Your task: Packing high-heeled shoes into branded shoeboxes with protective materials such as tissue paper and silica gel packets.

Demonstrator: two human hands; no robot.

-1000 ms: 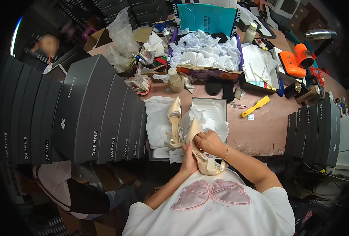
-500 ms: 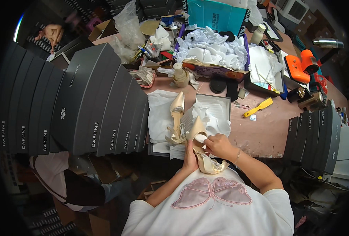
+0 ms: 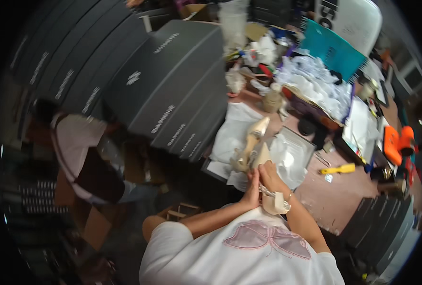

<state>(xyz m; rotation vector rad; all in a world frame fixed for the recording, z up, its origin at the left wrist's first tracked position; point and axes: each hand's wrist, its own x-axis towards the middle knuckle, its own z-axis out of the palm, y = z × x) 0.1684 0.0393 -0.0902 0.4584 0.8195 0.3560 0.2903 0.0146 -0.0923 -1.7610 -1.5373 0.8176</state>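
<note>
I see both hands on one cream shoe (image 3: 268, 183): left hand (image 3: 252, 187) pressed flat against it, right hand (image 3: 270, 173) grasping it, beside a second shoe (image 3: 251, 142) on white paper (image 3: 232, 135).

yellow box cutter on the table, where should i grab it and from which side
Grip the yellow box cutter across the middle of its long handle, coming straight down from above. It lies flat on bare brown table, long axis running left-right, with open space along both long edges, so fingers can close across its narrow width.
</note>
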